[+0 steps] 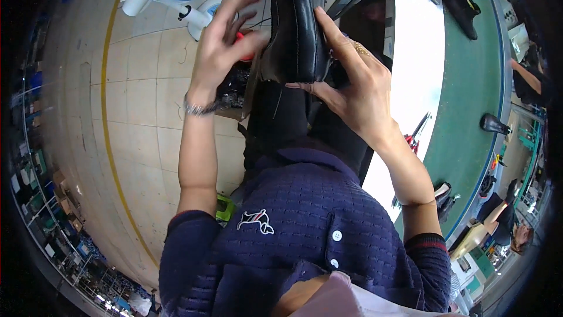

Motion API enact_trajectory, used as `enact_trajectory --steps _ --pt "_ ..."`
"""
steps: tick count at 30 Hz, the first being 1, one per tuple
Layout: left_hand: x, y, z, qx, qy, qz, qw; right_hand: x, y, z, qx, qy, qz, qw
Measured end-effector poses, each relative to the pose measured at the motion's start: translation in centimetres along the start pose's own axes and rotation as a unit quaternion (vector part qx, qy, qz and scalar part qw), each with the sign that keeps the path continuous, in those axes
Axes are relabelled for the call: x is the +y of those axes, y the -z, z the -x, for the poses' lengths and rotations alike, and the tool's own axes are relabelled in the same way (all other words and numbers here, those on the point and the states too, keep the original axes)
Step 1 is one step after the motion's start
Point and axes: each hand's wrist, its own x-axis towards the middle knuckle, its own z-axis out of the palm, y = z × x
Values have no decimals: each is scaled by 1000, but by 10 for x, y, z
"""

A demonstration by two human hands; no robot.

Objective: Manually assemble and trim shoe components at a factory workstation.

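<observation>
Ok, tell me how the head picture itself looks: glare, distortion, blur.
Head view: strong fisheye bending, so the yellow floor line and the green conveyor belt curve toward a dark rim; the white strip beside the belt is blown out by glare; the black shoe between the left hand and right hand is sharp, with sheen on its leather; far shelves at the edge are small and smeared.

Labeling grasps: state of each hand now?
Left hand: fingers spread, thumb on the black shoe.
Right hand: holding the shoe's side.
</observation>
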Motion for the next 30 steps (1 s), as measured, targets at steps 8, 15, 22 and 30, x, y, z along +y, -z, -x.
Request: enact_trajectory --steps 8,15,22,30 --pt "39 -56 42 39 -154 -404 901 12 27 -6 -93 -2 -161 983" --pt "33 -65 51 6 -147 -352 924 37 51 -59 -270 80 -240 929" --pt "23 -62 51 32 -131 -305 943 43 32 -69 -301 51 -245 920" --pt "40 -60 40 55 -124 -353 926 19 56 -93 -348 -39 -208 913"
